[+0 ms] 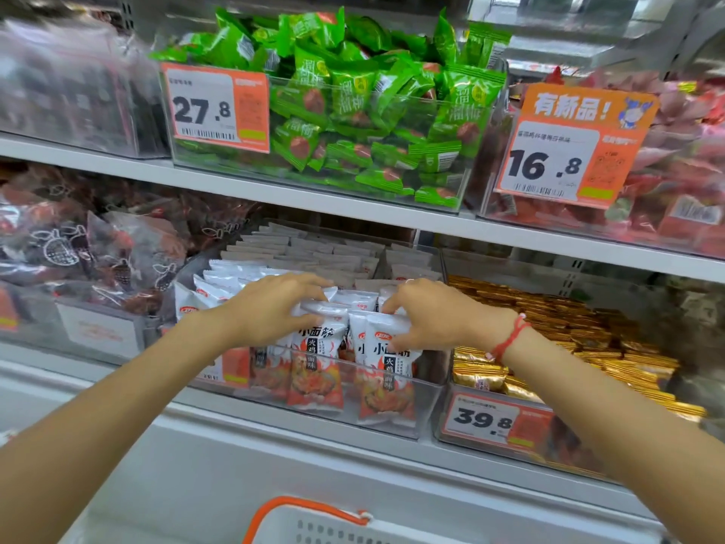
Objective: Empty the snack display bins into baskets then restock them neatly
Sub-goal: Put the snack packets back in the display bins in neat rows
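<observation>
A clear plastic bin (425,402) on the lower shelf holds rows of white-and-orange snack packets (316,382) standing upright. My left hand (270,308) grips the tops of the front packets on the left side of the bin. My right hand (431,314) grips the tops of the front packets (386,386) on the right side; a red string circles that wrist. Behind them, grey-white packets (314,249) fill the back of the same bin. A white basket with an orange handle (298,512) sits below, at the bottom edge of the view.
Above is a bin of green packets (365,111) with a 27.8 price tag. A bin of gold packets (580,339) tagged 39.8 stands to the right, red packets (674,159) at upper right, dark packets (78,245) to the left.
</observation>
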`<state>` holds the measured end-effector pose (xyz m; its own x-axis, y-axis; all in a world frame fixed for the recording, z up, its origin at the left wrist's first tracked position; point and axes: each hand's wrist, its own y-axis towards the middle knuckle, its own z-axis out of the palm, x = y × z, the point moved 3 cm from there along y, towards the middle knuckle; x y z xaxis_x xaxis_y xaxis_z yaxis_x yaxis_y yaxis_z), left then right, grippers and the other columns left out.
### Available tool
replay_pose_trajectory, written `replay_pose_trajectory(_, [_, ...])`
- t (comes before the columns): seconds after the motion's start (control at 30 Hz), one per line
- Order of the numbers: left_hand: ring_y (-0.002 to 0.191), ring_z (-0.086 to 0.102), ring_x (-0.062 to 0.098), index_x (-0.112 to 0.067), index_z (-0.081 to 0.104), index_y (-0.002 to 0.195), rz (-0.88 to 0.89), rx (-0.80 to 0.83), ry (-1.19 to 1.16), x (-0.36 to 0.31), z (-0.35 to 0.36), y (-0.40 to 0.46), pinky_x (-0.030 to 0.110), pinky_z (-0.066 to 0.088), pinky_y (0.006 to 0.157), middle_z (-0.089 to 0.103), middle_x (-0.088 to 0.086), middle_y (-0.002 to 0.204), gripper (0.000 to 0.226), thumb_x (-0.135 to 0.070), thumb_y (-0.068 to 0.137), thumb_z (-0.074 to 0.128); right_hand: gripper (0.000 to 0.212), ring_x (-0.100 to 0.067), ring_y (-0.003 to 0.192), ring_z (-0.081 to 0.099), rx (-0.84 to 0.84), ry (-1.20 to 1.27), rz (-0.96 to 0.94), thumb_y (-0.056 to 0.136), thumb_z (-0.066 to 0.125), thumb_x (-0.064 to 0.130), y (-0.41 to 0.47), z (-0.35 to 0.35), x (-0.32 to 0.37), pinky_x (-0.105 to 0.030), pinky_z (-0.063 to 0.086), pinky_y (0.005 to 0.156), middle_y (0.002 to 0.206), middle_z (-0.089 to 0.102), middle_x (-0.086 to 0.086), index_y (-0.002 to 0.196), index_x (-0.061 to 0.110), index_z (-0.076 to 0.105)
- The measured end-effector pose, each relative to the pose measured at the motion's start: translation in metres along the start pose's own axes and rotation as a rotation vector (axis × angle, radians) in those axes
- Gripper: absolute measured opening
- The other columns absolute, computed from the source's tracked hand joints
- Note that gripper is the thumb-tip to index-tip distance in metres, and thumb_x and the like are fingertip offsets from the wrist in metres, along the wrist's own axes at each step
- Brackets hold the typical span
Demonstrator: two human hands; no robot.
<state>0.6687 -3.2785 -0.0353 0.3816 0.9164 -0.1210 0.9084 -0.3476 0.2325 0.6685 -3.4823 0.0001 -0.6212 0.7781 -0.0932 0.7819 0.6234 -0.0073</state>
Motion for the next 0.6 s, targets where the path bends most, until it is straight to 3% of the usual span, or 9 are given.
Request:
replay_pose_trajectory(0.07, [0.134, 0.042, 0.014, -0.019, 0.056, 0.133, -0.003, -0.014, -0.044, 0.006, 0.001, 0.000, 0.026, 0.034, 0.097, 0.035, -0.014, 0.153, 0.044, -0.042, 0.095, 0.056, 0.030, -0.032, 0.086, 0.059, -0.097, 0.036, -0.013, 0.083, 0.070, 0.030, 0.002, 0.007, 0.003, -0.037, 0.045, 0.068, 0.088, 0.065, -0.017, 0.076, 0.004, 0.059])
replay_pose_trajectory(0.1, [0.134, 0.043, 0.014, -0.019, 0.058, 0.132, -0.001, -0.025, -0.067, 0.009, 0.001, -0.001, 0.027, 0.034, 0.098, 0.037, -0.015, 0.152, 0.044, -0.041, 0.095, 0.058, 0.033, -0.033, 0.081, 0.057, -0.134, 0.049, -0.023, 0.083, 0.070, 0.028, 0.004, 0.011, 0.005, -0.038, 0.044, 0.066, 0.085, 0.063, -0.019, 0.072, 0.001, 0.056])
replay_pose_trajectory(0.17, [0.132, 0.046, 0.014, -0.019, 0.060, 0.128, 0.007, -0.062, -0.111, 0.018, 0.001, -0.002, 0.029, 0.037, 0.099, 0.042, -0.016, 0.149, 0.041, -0.041, 0.093, 0.060, 0.033, -0.034, 0.082, 0.055, -0.211, 0.090, -0.044, 0.082, 0.069, 0.028, 0.009, 0.013, 0.010, -0.041, 0.045, 0.067, 0.084, 0.062, -0.019, 0.074, -0.002, 0.058])
replay_pose_trajectory(0.33, [0.131, 0.046, 0.011, -0.024, 0.055, 0.134, 0.011, -0.041, -0.104, 0.029, -0.001, -0.007, 0.029, 0.039, 0.100, 0.041, -0.017, 0.148, 0.044, -0.044, 0.094, 0.055, 0.024, -0.027, 0.081, 0.057, -0.377, 0.266, -0.040, 0.083, 0.072, 0.033, 0.019, 0.025, 0.020, -0.036, 0.041, 0.064, 0.078, 0.064, -0.005, 0.073, 0.011, 0.067])
replay_pose_trajectory(0.4, [0.130, 0.047, 0.013, -0.028, 0.052, 0.136, 0.027, -0.013, -0.075, 0.024, 0.000, -0.005, 0.030, 0.038, 0.101, 0.041, -0.017, 0.148, 0.043, -0.043, 0.096, 0.054, 0.019, -0.024, 0.082, 0.056, -0.309, 0.278, -0.023, 0.084, 0.072, 0.033, 0.017, 0.032, 0.021, -0.032, 0.035, 0.064, 0.082, 0.064, -0.003, 0.084, 0.014, 0.068])
replay_pose_trajectory(0.47, [0.133, 0.043, 0.013, -0.030, 0.049, 0.138, 0.033, -0.001, -0.054, 0.017, 0.000, -0.002, 0.029, 0.033, 0.104, 0.042, -0.014, 0.149, 0.042, -0.039, 0.097, 0.055, 0.022, -0.024, 0.086, 0.056, -0.220, 0.261, -0.024, 0.084, 0.071, 0.032, 0.015, 0.029, 0.017, -0.033, 0.038, 0.066, 0.092, 0.065, -0.005, 0.094, 0.013, 0.066])
replay_pose_trajectory(0.6, [0.136, 0.029, 0.003, -0.038, 0.044, 0.139, 0.077, -0.082, -0.103, -0.005, -0.005, -0.007, 0.021, 0.021, 0.107, 0.037, -0.019, 0.150, 0.065, -0.060, 0.078, 0.051, 0.046, -0.015, 0.116, 0.050, -0.160, 0.295, -0.030, 0.082, 0.070, 0.043, -0.002, 0.017, 0.008, -0.039, 0.046, 0.092, 0.129, 0.054, 0.006, 0.124, 0.028, 0.056])
